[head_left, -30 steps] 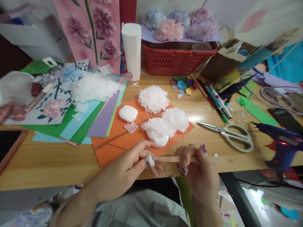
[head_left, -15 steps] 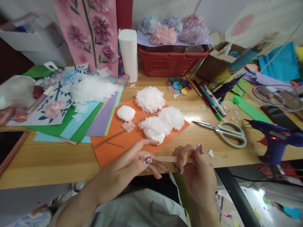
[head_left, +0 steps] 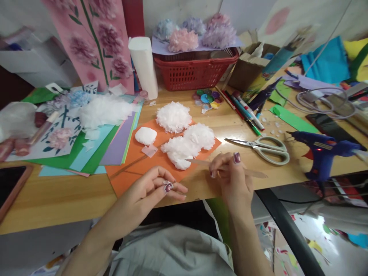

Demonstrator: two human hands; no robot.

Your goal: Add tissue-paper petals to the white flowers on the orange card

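My right hand (head_left: 230,174) pinches a thin brown paper strip (head_left: 253,173) that runs left toward the white tissue flowers (head_left: 186,143) on the orange sheet (head_left: 129,172). My left hand (head_left: 156,188) hovers over the table's front edge with thumb and fingertips pressed together; whether anything is between them I cannot make out. A third white tissue flower (head_left: 173,116) and a small white tissue pad (head_left: 145,135) also lie on the orange sheet.
Scissors (head_left: 263,147) and a blue glue gun (head_left: 322,149) lie to the right. Markers (head_left: 244,111), a paint palette (head_left: 208,97), a red basket (head_left: 195,71), a white roll (head_left: 143,65), stacked coloured papers (head_left: 94,145) and a phone (head_left: 11,184) surround the sheet.
My right hand has lifted the strip up toward the white flowers. My left hand has let go of the strip's end and drawn away to the left. The white bit at its fingertips is gone.
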